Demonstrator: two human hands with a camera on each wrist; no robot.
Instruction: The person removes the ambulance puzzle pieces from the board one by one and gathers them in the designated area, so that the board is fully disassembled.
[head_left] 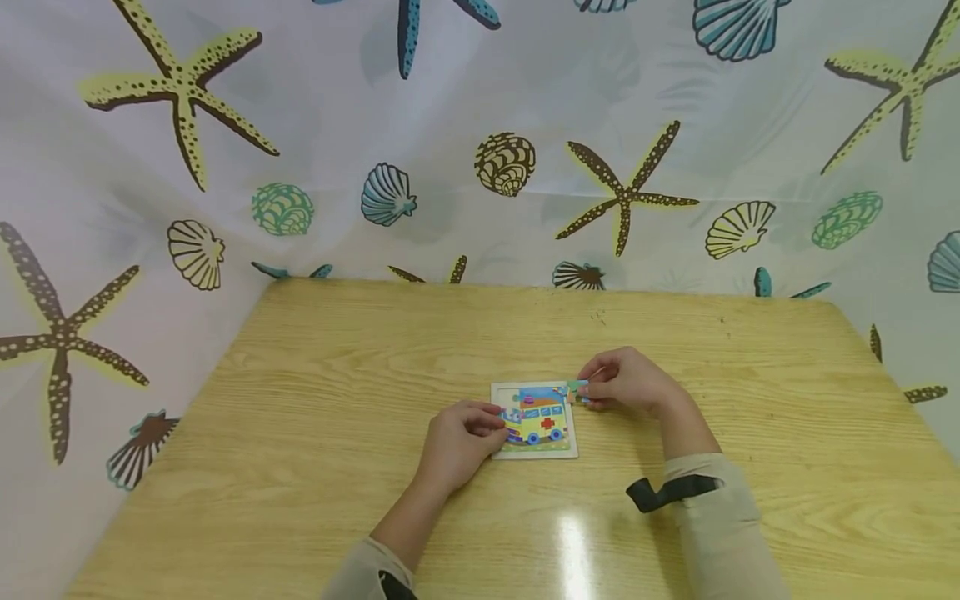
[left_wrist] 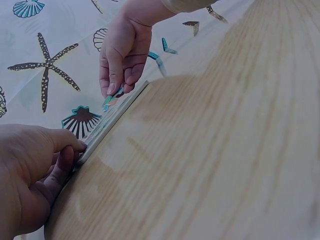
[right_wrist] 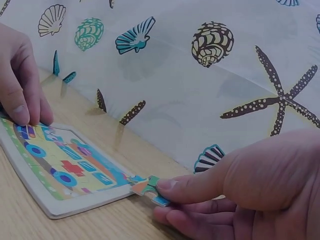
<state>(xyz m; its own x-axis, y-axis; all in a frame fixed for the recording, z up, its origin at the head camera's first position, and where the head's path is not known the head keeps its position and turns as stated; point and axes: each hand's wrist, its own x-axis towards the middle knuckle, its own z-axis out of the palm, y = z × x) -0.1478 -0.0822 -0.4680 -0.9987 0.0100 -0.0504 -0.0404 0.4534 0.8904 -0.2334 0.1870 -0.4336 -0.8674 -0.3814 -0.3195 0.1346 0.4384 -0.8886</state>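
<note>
A small jigsaw puzzle [head_left: 534, 421] in a white frame lies on the table, showing a yellow ambulance with a red cross and blue wheels. Its upper left corner shows bare pale backing. My left hand [head_left: 461, 442] grips the puzzle's left edge between thumb and fingers, seen close in the left wrist view. Over the upper right corner, my right hand [head_left: 630, 383] pinches a puzzle piece [right_wrist: 149, 189] between thumb and fingers. That piece is green, orange and blue, and it is tilted, overlapping the frame's edge. The fingers of my left hand [right_wrist: 22, 85] cover part of the ambulance's front.
The wooden table [head_left: 337, 367] extends around the puzzle on every side. A white curtain [head_left: 450, 108] printed with starfish and shells hangs behind and beside it. A black strap [head_left: 671, 492] is wrapped round my right sleeve, its end sticking out.
</note>
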